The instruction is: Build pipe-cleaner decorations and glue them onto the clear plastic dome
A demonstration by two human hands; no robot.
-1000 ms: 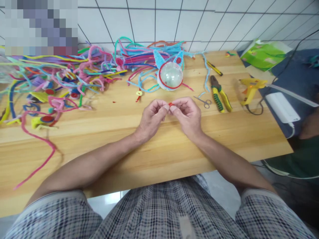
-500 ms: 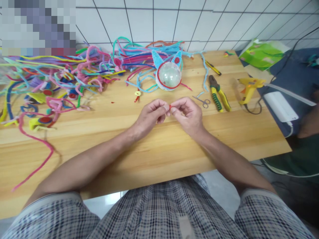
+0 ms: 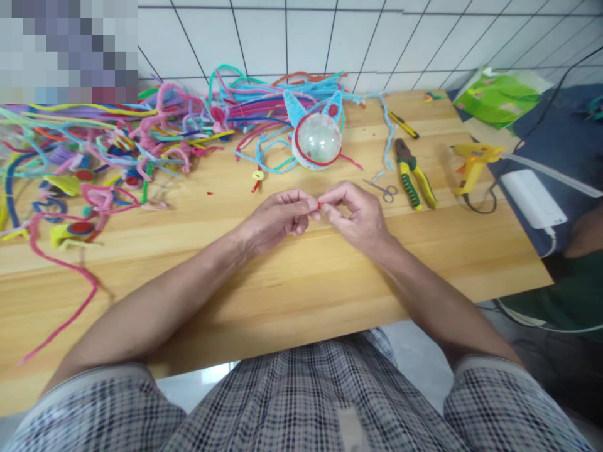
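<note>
Above the middle of the table, my left hand (image 3: 288,215) and my right hand (image 3: 357,215) meet fingertip to fingertip. Both pinch a small red piece (image 3: 320,205), perhaps a bit of pipe cleaner; most of it is hidden by the fingers. Just beyond them stands a clear ball (image 3: 321,139) with a red ring round its front and light blue fuzzy ears (image 3: 294,108). To the right of my right hand lie small scissors (image 3: 387,192) and yellow-green pliers (image 3: 416,179). A short red stick with a yellow ring (image 3: 257,176) rests left of the ball.
Colourful pipe cleaners (image 3: 183,133) are heaped along the left and back of the wooden table (image 3: 226,282). A glue gun (image 3: 473,166), a utility knife (image 3: 404,123) and a white power bank (image 3: 534,199) are on the right. Another person's arm (image 3: 588,231) shows at the right edge.
My left hand has tilted slightly, its wrist flatter and a little further left. The pinch on the red piece stays, and the view has shifted slightly.
</note>
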